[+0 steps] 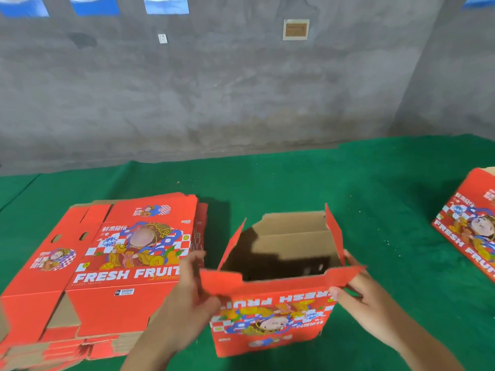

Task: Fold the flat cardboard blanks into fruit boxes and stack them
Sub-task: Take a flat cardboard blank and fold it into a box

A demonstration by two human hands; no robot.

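While 1 half-formed box (273, 298) stands upside down between the hands with its flaps still up, the near flap is pinched at its left end by the left hand (187, 298) and at its right end by the right hand (359, 303), so the bottom is judged not yet closed. Just left of the left hand a thick stack of flat blanks (101, 266) is left to be folded, and well right of the right hand 1 finished box (471, 228) is seen on the green mat (294, 180), with nothing standing in the way.

Red checker-printed box (270, 314), brown inside, on green mat (375, 210).
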